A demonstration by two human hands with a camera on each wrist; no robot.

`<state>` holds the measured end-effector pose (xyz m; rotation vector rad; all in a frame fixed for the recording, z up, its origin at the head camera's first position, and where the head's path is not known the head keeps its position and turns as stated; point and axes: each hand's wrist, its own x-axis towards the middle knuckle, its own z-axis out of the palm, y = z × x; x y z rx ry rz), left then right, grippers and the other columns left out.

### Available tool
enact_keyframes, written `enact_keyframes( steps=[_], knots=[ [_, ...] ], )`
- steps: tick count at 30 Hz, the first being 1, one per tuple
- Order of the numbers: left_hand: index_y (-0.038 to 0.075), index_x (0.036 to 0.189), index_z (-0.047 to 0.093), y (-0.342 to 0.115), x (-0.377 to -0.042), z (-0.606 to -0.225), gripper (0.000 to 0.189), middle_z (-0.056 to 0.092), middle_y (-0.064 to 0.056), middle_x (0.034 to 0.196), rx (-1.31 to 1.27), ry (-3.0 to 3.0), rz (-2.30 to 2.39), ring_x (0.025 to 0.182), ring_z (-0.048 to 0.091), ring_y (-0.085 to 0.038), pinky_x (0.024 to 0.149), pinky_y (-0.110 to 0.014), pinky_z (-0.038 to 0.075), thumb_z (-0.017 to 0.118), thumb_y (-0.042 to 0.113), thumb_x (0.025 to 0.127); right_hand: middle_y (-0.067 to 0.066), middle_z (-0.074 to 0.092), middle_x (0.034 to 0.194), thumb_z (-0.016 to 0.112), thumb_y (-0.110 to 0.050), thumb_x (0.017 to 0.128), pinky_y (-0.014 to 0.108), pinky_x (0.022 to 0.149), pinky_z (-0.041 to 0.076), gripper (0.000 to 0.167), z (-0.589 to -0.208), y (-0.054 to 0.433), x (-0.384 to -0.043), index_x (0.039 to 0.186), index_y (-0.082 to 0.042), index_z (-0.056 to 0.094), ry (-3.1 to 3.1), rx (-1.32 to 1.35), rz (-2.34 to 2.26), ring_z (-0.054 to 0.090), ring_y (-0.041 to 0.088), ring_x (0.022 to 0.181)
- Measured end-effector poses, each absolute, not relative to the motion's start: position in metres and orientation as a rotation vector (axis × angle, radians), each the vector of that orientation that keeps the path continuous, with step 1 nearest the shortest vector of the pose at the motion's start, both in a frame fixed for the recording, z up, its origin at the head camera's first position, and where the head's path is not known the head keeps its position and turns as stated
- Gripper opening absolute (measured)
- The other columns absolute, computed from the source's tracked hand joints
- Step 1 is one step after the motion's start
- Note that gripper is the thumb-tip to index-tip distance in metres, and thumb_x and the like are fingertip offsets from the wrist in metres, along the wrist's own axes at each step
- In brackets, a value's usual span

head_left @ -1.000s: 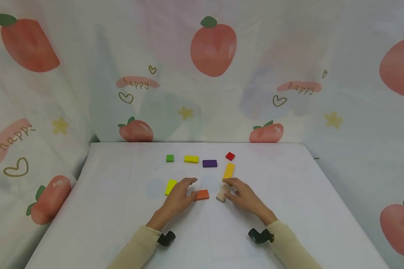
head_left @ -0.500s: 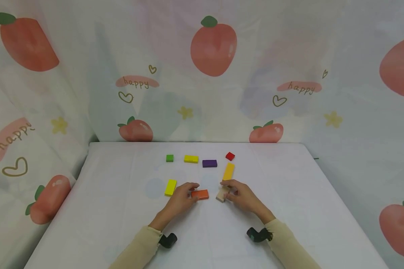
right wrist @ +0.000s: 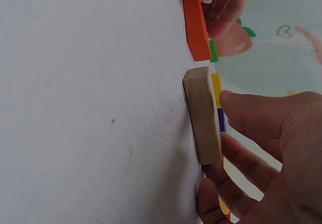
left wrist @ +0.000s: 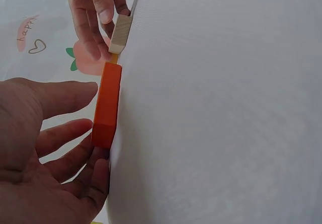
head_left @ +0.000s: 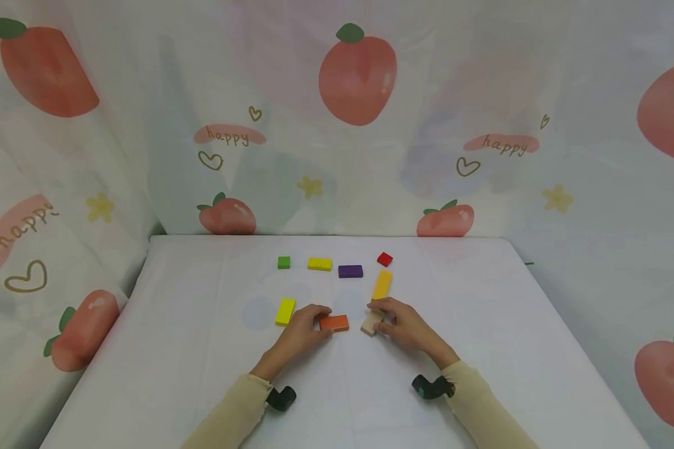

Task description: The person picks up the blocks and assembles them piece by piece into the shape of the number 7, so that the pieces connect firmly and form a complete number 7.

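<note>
We are holding our left hand (head_left: 299,332) at the near left end of the orange block (head_left: 334,323), fingers loosely curled round that end with a fingertip under its corner and the thumb hovering over its top, so it looks more like a light touch than a firm pinch. Our right hand (head_left: 404,325) is pinching the plain wooden block (head_left: 371,323), which is lying flat on the white table (head_left: 202,374) just right of the orange one, with a small gap between them. If either hand is pressing unevenly, a block could be skidding on the smooth cloth and knocking its neighbour, or the amber block (head_left: 382,284) just behind our right fingertips. The head view is hiding the fingertips behind the blocks, and both wrist views are cutting off the far row, so we cannot tell how firmly each block is being gripped.
</note>
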<state>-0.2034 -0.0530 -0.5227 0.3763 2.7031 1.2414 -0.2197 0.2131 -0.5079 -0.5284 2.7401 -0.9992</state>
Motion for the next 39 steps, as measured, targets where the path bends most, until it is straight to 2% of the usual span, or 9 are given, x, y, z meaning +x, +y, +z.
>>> enact_keyframes(
  steps=[6, 11, 26, 39],
  knots=[
    [0.011, 0.126, 0.064, -0.0525, -0.2062, -0.5242, 0.039, 0.064, -0.006, 0.124, 0.361, 2.697, 1.227, 0.118, 0.058, -0.022, 0.105, -0.041, 0.048, 0.072, 0.018, 0.089, 0.008, 0.057, 0.136, 0.071, -0.019, 0.09, 0.046, 0.1, 0.051, 0.041, -0.5076, 0.2144, -0.2219, 0.131, -0.017, 0.063, 2.73, -0.495, -0.97, 0.055, 0.025, 0.117],
    [0.011, 0.123, 0.065, -0.0504, -0.2074, -0.525, 0.037, 0.065, -0.004, 0.121, 0.363, 2.711, 1.207, 0.114, 0.059, -0.021, 0.104, -0.041, 0.048, 0.072, 0.018, 0.088, 0.008, 0.056, 0.136, 0.073, -0.016, 0.088, 0.048, 0.101, 0.05, 0.036, -0.5069, 0.2157, -0.2228, 0.124, -0.019, 0.067, 2.688, -0.464, -0.982, 0.053, 0.026, 0.12],
    [0.012, 0.119, 0.068, -0.0476, -0.2085, -0.5225, 0.035, 0.065, -0.001, 0.112, 0.424, 2.788, 1.081, 0.101, 0.056, -0.015, 0.094, -0.036, 0.051, 0.074, 0.017, 0.086, 0.007, 0.057, 0.132, 0.074, -0.012, 0.086, 0.049, 0.103, 0.048, 0.029, -0.5085, 0.2161, -0.2263, 0.114, -0.022, 0.07, 2.706, -0.527, -0.942, 0.052, 0.026, 0.122],
    [0.011, 0.12, 0.066, -0.0469, -0.2046, -0.5212, 0.035, 0.064, -0.002, 0.11, 0.356, 2.796, 1.09, 0.097, 0.056, -0.014, 0.095, -0.035, 0.052, 0.075, 0.019, 0.086, 0.001, 0.06, 0.12, 0.077, -0.02, 0.084, 0.035, 0.091, 0.049, 0.028, -0.5136, 0.2154, -0.2278, 0.11, -0.022, 0.067, 2.737, -0.529, -0.931, 0.052, 0.019, 0.105]
  ],
)
